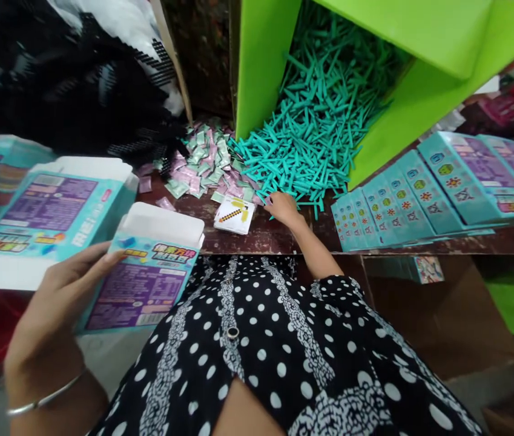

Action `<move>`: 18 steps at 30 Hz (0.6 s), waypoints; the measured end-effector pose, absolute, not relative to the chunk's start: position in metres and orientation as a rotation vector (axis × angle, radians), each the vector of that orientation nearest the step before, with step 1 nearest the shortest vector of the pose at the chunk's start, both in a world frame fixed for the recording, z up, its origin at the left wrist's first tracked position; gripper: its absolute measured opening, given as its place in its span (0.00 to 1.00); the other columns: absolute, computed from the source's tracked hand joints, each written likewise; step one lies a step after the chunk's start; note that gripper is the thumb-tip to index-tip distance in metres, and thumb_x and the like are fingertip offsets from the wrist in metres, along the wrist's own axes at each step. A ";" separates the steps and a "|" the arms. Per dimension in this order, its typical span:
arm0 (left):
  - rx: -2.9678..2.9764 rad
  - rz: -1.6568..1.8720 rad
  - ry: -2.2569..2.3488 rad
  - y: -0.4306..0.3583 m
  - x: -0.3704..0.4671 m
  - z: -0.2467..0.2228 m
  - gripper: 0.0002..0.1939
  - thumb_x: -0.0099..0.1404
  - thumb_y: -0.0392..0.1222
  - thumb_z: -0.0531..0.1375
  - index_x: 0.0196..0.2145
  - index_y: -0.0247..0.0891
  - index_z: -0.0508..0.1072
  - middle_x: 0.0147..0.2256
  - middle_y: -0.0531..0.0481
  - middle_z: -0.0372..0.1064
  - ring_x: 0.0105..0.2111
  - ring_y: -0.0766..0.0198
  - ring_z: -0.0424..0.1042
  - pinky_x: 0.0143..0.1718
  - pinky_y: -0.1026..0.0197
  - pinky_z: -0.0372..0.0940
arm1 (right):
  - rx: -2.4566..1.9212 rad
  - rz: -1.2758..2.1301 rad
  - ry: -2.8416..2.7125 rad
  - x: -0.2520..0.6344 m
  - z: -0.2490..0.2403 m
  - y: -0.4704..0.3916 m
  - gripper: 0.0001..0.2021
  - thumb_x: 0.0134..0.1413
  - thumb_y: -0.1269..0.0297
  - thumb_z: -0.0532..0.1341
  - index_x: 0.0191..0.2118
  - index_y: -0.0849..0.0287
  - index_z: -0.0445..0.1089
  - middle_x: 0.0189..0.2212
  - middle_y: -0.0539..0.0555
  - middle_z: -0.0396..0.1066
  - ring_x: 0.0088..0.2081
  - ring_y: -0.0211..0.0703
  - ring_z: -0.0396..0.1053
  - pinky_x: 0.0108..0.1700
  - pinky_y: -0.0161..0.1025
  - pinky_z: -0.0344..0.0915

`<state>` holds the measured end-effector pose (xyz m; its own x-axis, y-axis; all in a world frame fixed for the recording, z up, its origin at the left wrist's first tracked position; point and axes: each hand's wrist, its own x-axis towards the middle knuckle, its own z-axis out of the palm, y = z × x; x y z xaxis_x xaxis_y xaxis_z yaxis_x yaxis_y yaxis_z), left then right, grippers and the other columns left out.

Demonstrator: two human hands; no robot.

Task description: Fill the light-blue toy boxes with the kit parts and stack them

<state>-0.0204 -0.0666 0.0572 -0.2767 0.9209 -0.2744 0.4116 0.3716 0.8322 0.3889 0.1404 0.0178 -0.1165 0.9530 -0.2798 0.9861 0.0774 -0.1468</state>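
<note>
- Left hand (68,272), thumb and fingers closed, pinches the left edge of a light-blue and purple printed cardboard box (143,287) in front of the body, its white end flap raised.
- Right hand (284,209), fingers bent close together, reaches to the left edge of the sticks; whether it grips one I cannot tell.
- Worn, dark reddish-brown table (279,240) beneath the goods.
- Lime-green, smooth-sided open box (266,66) at its back.
- Heap of slim teal sticks (311,139), spilling from that box onto the table.
- Row of light-blue cartons with coloured icons (393,200), to the right.
- Light-blue and purple carton with white flaps (52,206), to the left.
- Scattered pink and pale-green sachets (206,160), left of the sticks.
- Small stack of square white pickaxe-printed cards (233,215), just left of the right hand.
</note>
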 end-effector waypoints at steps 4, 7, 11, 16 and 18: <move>1.016 0.944 1.879 -0.067 -0.018 0.062 0.26 0.62 0.66 0.73 0.51 0.50 0.87 0.46 0.53 0.86 0.41 0.52 0.79 0.39 0.54 0.73 | 1.975 -0.518 2.234 0.390 0.017 0.146 0.10 0.68 0.65 0.67 0.47 0.65 0.84 0.49 0.67 0.85 0.49 0.52 0.81 0.41 0.37 0.61; 1.017 0.991 1.877 -0.064 -0.020 0.059 0.24 0.63 0.66 0.73 0.48 0.49 0.87 0.45 0.53 0.86 0.42 0.52 0.79 0.40 0.54 0.72 | 1.969 -0.550 2.279 0.405 0.034 0.154 0.10 0.67 0.60 0.69 0.38 0.63 0.81 0.38 0.57 0.83 0.42 0.45 0.78 0.38 0.36 0.57; 1.031 1.076 1.737 -0.048 -0.009 0.053 0.21 0.68 0.63 0.72 0.50 0.47 0.87 0.45 0.52 0.86 0.45 0.51 0.79 0.43 0.53 0.72 | 1.988 -0.859 2.651 0.402 0.075 0.161 0.18 0.68 0.53 0.67 0.30 0.59 0.71 0.27 0.49 0.72 0.33 0.39 0.68 0.38 0.35 0.57; 1.065 1.118 1.530 -0.017 0.025 0.056 0.27 0.68 0.62 0.71 0.53 0.39 0.86 0.47 0.45 0.86 0.43 0.53 0.79 0.43 0.55 0.72 | 1.631 -1.069 3.098 0.329 0.128 0.155 0.23 0.69 0.46 0.67 0.29 0.57 0.65 0.27 0.48 0.66 0.35 0.39 0.62 0.40 0.37 0.58; 1.061 1.146 1.448 -0.009 0.035 0.057 0.28 0.69 0.62 0.71 0.54 0.37 0.85 0.49 0.43 0.86 0.43 0.53 0.80 0.43 0.56 0.72 | 1.497 -0.941 3.152 0.294 0.141 0.148 0.22 0.69 0.48 0.68 0.29 0.58 0.66 0.29 0.48 0.67 0.36 0.39 0.62 0.41 0.37 0.58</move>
